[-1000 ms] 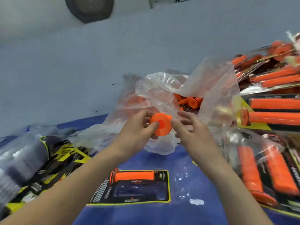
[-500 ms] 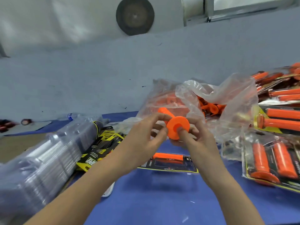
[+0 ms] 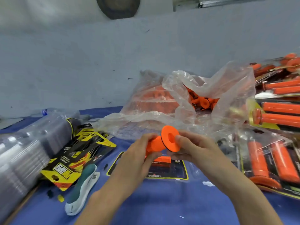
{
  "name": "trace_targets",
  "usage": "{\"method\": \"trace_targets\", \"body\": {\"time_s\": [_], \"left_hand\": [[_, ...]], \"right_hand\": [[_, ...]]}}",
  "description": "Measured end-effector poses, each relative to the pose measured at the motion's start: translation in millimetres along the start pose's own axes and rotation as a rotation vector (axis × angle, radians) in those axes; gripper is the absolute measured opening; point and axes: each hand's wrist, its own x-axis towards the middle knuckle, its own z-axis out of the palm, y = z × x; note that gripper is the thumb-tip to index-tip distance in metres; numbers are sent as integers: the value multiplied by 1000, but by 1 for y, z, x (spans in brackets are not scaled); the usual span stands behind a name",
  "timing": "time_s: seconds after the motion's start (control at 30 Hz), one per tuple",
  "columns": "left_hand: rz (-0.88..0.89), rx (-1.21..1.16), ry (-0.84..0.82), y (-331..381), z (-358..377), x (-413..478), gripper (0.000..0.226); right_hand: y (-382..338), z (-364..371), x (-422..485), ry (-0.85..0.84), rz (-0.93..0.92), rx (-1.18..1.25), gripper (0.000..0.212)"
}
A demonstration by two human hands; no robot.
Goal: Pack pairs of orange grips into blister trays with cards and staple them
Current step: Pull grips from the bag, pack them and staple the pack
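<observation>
- The step in hand looks like seating the second orange grip [image 3: 159, 144] into the open blister tray [image 3: 164, 166], which lies flat on the blue bench [image 3: 162, 205] midway along its near edge, directly under the hands.
- One grip [image 3: 163, 159] already seems to lie in the far slot of that tray; most of it is hidden by the hands, so its exact seating cannot be told.
- To do it well: turn the held grip so its flange matches the seated one, lower it level into the empty slot, and press along the whole barrel, not just one end.
- Left hand [image 3: 138, 159]: fingers curled closed round the barrel, thumb beneath.
- Right hand [image 3: 193, 148]: narrowly closed, fingertips [image 3: 179, 138] pinching the flange rim, which faces the camera.
- The grip is held clear above the tray, not touching it.
- The stapler [image 3: 84, 187] lies toward the near left of the bench, just beside the stack of cards [image 3: 76, 153], ready for closing.
- The bag of loose grips [image 3: 203, 101] sits toward the far edge; finished packs [image 3: 266, 163] pile along the right edge.
</observation>
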Motion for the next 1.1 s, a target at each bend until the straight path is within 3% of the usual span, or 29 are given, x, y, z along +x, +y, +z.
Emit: {"method": "trace_targets", "body": {"time_s": [0.1, 0.2, 0.27, 0.33, 0.6, 0.97, 1.1], "left_hand": [[-42, 34, 10, -18, 7, -1, 37], [-7, 138, -48, -29, 10, -1, 40], [1, 185, -105, -29, 14, 1, 43], [41, 236, -177, -25, 18, 2, 45], [75, 264, -288, -25, 29, -15, 46], [76, 222, -222, -37, 34, -33, 40], [109, 227, -118, -29, 33, -34, 38]], "right_hand": [[11, -10, 12, 180, -34, -294, 23], [32, -15, 22, 360, -115, -879, 28], [48, -17, 24, 315, -42, -1269, 35], [61, -21, 22, 251, 68, -1481, 39], [75, -21, 7, 196, 167, -1507, 34], [75, -16, -3, 212, 111, -1475, 33], [75, -17, -5, 217, 83, -1445, 27]]}}
